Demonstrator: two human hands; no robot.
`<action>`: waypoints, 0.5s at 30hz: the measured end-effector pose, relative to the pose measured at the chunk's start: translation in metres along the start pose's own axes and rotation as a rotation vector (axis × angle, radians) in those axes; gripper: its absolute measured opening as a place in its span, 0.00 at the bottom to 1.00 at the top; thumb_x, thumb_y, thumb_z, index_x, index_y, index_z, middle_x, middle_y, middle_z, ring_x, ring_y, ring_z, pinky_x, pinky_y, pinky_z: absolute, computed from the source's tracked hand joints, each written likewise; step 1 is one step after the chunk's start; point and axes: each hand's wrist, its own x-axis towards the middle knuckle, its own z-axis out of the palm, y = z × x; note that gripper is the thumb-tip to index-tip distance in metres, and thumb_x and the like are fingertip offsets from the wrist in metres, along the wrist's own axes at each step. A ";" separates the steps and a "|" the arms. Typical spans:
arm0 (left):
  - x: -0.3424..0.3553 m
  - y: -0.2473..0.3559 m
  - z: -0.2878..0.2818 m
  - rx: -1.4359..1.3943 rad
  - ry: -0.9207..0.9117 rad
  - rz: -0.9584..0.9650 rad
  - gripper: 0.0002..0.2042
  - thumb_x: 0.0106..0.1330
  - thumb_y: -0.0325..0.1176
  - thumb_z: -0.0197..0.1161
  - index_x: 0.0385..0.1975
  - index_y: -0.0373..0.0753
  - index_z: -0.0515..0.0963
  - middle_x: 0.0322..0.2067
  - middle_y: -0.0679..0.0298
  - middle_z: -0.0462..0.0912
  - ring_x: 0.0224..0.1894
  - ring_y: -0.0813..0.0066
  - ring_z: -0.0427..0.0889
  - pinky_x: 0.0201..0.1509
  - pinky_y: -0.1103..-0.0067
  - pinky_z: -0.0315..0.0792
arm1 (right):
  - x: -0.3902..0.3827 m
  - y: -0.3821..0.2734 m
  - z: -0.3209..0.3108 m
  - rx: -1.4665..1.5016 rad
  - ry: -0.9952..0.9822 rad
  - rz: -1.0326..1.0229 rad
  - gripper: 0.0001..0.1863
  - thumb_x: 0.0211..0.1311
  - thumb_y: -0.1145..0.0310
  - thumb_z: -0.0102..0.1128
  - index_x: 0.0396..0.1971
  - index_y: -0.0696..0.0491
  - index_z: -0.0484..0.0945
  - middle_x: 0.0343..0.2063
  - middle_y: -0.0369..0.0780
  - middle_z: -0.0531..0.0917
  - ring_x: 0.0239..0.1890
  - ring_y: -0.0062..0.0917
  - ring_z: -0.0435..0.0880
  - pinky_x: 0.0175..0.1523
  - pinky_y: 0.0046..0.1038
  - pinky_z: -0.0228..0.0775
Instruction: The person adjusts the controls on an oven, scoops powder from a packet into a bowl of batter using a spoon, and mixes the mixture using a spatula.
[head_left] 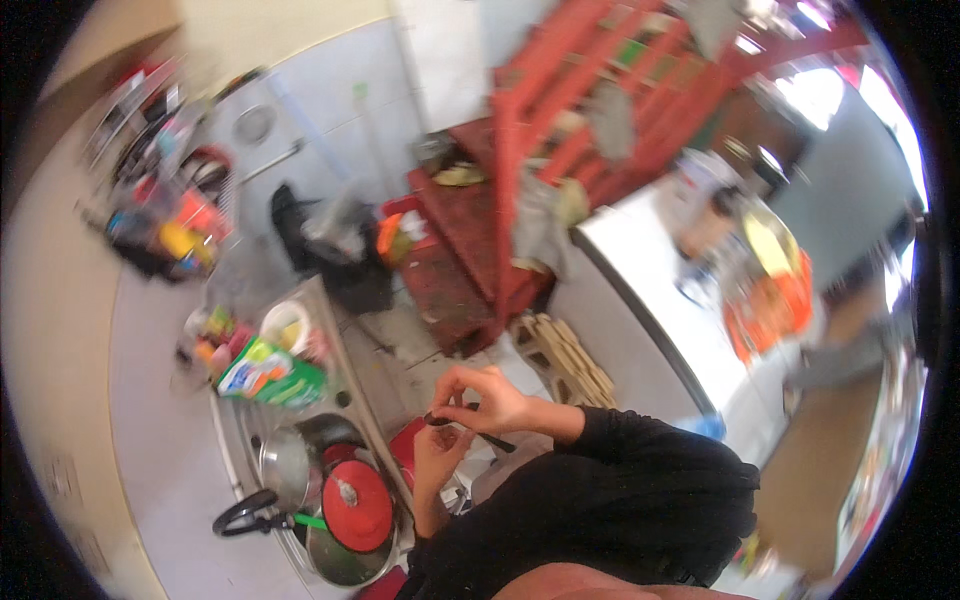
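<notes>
Close together in front of my body, my two hands meet over a small dark strip [496, 442], perhaps a cord or band; its kind is too blurred to make out. My right hand [492, 398] is closed, thumb and fingertips pinched on the dark piece. Just below it, my left hand [436, 458] is closed too, its fingertips at the same piece. Black sleeves cover part of my arms. Left of my left hand, the metal sink [232, 440] holds a red lid [357, 505], a steel pot [350, 566] and a pan with a black handle [240, 515].
A green packet [270, 375] and a white tub [287, 325] stand at the sink's far end. Red wooden stairs [505, 200] rise ahead, with a hollow block [565, 360] near their foot. A white counter [660, 270] on the right bears an orange bag [770, 310].
</notes>
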 end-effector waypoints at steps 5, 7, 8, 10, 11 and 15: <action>-0.022 0.025 0.113 -0.437 -0.338 -0.096 0.07 0.52 0.23 0.57 0.31 0.31 0.70 0.21 0.65 0.73 0.22 0.80 0.73 0.23 0.85 0.67 | -0.110 -0.048 -0.057 -0.249 0.176 0.234 0.04 0.45 0.73 0.60 0.20 0.55 0.74 0.19 0.37 0.77 0.22 0.22 0.76 0.25 0.21 0.67; -0.028 0.026 0.149 -0.355 -0.360 -0.092 0.06 0.54 0.25 0.56 0.29 0.31 0.71 0.21 0.63 0.74 0.23 0.79 0.73 0.25 0.85 0.67 | -0.146 -0.063 -0.082 -0.204 0.244 0.321 0.06 0.45 0.71 0.61 0.24 0.55 0.75 0.21 0.38 0.78 0.21 0.22 0.76 0.26 0.22 0.66; -0.029 0.028 0.166 -0.346 -0.389 -0.096 0.06 0.54 0.25 0.56 0.29 0.31 0.71 0.21 0.63 0.74 0.23 0.79 0.73 0.25 0.85 0.67 | -0.165 -0.071 -0.097 -0.208 0.274 0.326 0.06 0.45 0.71 0.61 0.24 0.55 0.75 0.21 0.38 0.78 0.21 0.22 0.76 0.26 0.22 0.66; -0.028 0.032 0.193 -0.286 -0.351 -0.041 0.07 0.56 0.29 0.56 0.30 0.31 0.72 0.22 0.62 0.75 0.24 0.78 0.74 0.27 0.84 0.67 | -0.200 -0.087 -0.130 -0.299 0.389 0.236 0.11 0.46 0.72 0.61 0.31 0.56 0.72 0.23 0.35 0.77 0.22 0.19 0.75 0.28 0.19 0.67; -0.028 0.039 0.209 -0.282 -0.371 -0.042 0.07 0.56 0.29 0.56 0.30 0.31 0.72 0.22 0.62 0.75 0.24 0.78 0.74 0.27 0.84 0.67 | -0.218 -0.094 -0.148 -0.346 0.445 0.192 0.14 0.47 0.73 0.60 0.35 0.57 0.71 0.24 0.34 0.76 0.22 0.17 0.74 0.29 0.18 0.67; -0.052 0.068 0.299 -0.684 -0.202 -0.174 0.10 0.59 0.33 0.55 0.31 0.30 0.73 0.22 0.62 0.75 0.25 0.77 0.74 0.28 0.85 0.67 | -0.312 -0.118 -0.210 -0.068 0.495 0.439 0.15 0.49 0.66 0.60 0.37 0.54 0.72 0.22 0.33 0.75 0.23 0.15 0.72 0.30 0.18 0.66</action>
